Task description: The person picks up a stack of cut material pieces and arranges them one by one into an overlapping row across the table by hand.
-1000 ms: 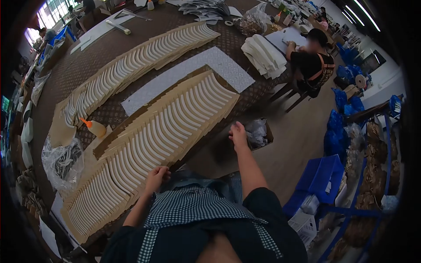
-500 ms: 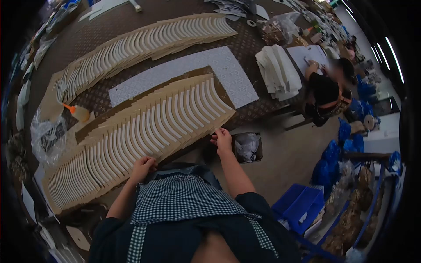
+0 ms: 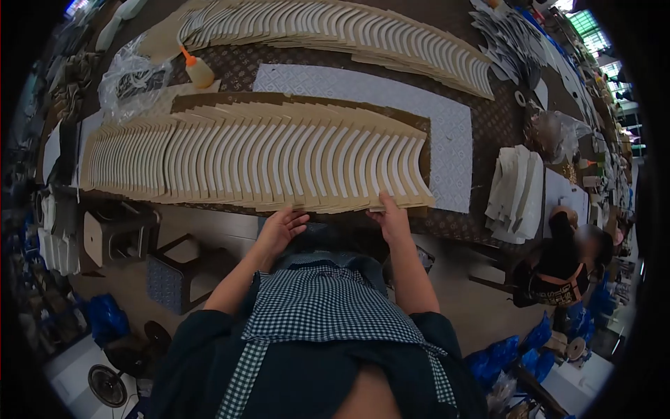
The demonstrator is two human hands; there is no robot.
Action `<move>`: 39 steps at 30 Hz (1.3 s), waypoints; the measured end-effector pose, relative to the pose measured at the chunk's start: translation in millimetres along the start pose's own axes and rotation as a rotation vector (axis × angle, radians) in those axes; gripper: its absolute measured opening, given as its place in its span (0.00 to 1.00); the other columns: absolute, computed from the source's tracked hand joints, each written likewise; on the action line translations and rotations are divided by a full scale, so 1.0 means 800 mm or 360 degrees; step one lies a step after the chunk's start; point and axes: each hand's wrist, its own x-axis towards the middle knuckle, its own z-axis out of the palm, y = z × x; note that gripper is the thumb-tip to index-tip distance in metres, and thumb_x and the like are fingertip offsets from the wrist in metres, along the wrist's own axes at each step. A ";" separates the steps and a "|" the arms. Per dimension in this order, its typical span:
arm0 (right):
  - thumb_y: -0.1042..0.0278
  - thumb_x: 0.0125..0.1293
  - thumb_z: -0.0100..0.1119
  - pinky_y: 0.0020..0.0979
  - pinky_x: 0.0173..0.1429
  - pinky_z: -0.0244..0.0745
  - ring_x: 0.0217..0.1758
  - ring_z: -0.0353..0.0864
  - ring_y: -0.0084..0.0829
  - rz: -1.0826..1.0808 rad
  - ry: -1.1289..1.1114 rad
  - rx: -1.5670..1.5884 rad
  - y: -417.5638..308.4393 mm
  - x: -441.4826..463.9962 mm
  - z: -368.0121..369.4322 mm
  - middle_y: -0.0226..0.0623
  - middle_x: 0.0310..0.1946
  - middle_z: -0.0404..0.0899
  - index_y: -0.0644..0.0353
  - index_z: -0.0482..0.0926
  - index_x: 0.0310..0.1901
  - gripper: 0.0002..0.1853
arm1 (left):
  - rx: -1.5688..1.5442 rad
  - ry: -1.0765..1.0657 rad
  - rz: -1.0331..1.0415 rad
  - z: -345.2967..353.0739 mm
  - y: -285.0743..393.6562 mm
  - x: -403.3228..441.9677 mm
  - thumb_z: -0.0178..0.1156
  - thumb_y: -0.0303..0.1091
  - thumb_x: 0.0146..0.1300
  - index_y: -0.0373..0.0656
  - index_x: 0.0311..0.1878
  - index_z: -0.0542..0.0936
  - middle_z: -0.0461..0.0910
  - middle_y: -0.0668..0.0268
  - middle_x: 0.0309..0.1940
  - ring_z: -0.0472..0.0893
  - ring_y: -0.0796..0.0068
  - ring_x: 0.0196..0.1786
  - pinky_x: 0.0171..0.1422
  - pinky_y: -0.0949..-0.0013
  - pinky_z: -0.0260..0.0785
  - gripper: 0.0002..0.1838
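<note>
A long overlapping row of tan sheet pieces [image 3: 230, 157], each bearing a curved white strip, fans across the near side of the table. At the row's front edge, my left hand [image 3: 281, 229] is open, palm turned partly up and fingers apart, its fingertips close to the pieces. Farther right, my right hand [image 3: 392, 222] pinches the front edge of the row, thumb on top; its other fingers are partly hidden. Beneath the row lies a brown board [image 3: 424, 124], over a pale patterned sheet [image 3: 450, 164].
A second row of similar pieces [image 3: 335, 22] runs along the far side. A glue bottle with an orange tip [image 3: 201, 73] and a clear plastic bag [image 3: 132, 87] stand left. White sheets [image 3: 515, 192] hang at the right, near a seated person [image 3: 558, 269]. Stools [image 3: 183, 272] sit below.
The view has swung, so the row now lies nearly level. My left hand has opened off the row's edge. My right hand has moved onto the front edge, away from the corner.
</note>
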 end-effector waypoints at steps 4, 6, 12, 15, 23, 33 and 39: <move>0.60 0.68 0.58 0.33 0.41 0.82 0.43 0.81 0.30 -0.0064 0.0015 -0.0170 -0.014 -0.006 0.014 0.36 0.45 0.79 0.61 0.72 0.55 0.19 | -0.0076 -0.0035 -0.0075 -0.002 0.003 0.000 0.49 0.49 0.72 0.40 0.63 0.69 0.76 0.57 0.56 0.77 0.65 0.57 0.53 0.64 0.73 0.25; 0.62 0.67 0.59 0.33 0.41 0.82 0.44 0.81 0.30 -0.0050 0.0056 -0.0224 -0.021 -0.018 0.024 0.36 0.46 0.79 0.62 0.72 0.55 0.18 | -0.0035 -0.0072 -0.0083 0.004 0.010 0.006 0.48 0.50 0.72 0.42 0.63 0.69 0.75 0.57 0.57 0.77 0.65 0.58 0.54 0.64 0.72 0.25; 0.68 0.65 0.61 0.34 0.41 0.83 0.46 0.80 0.32 -0.0005 0.0106 -0.0188 -0.018 -0.023 0.044 0.37 0.47 0.78 0.62 0.74 0.53 0.17 | 0.0114 -0.0163 -0.0196 0.014 0.030 0.003 0.46 0.52 0.73 0.42 0.66 0.66 0.73 0.56 0.61 0.72 0.64 0.64 0.56 0.63 0.71 0.28; 0.71 0.64 0.61 0.34 0.40 0.83 0.46 0.80 0.32 -0.0019 0.0131 -0.0025 -0.025 -0.026 0.060 0.37 0.48 0.78 0.61 0.73 0.54 0.17 | 0.0132 -0.0228 -0.0289 0.014 0.032 0.007 0.46 0.54 0.72 0.41 0.69 0.61 0.69 0.55 0.63 0.70 0.62 0.66 0.57 0.64 0.72 0.31; 0.74 0.66 0.56 0.34 0.43 0.83 0.45 0.81 0.31 -0.0070 0.0035 0.0043 -0.051 -0.033 0.094 0.37 0.47 0.79 0.63 0.73 0.53 0.14 | -0.0219 -0.0134 -0.0005 0.019 0.015 0.030 0.51 0.46 0.72 0.44 0.65 0.67 0.74 0.60 0.59 0.76 0.64 0.59 0.58 0.65 0.74 0.24; 0.72 0.67 0.57 0.29 0.42 0.80 0.40 0.81 0.26 -0.0408 -0.0255 0.0287 -0.229 -0.023 0.081 0.33 0.42 0.81 0.62 0.77 0.49 0.11 | 0.0005 -0.0148 0.0610 0.247 0.151 -0.031 0.50 0.41 0.73 0.41 0.57 0.74 0.80 0.65 0.49 0.79 0.72 0.47 0.48 0.69 0.73 0.17; 0.72 0.65 0.58 0.32 0.41 0.80 0.42 0.82 0.30 -0.0682 -0.0275 0.0249 -0.358 0.103 0.029 0.36 0.45 0.80 0.63 0.74 0.52 0.14 | 0.0079 -0.0252 0.0808 0.406 0.222 0.082 0.54 0.35 0.71 0.42 0.56 0.74 0.79 0.65 0.48 0.80 0.68 0.50 0.46 0.62 0.77 0.14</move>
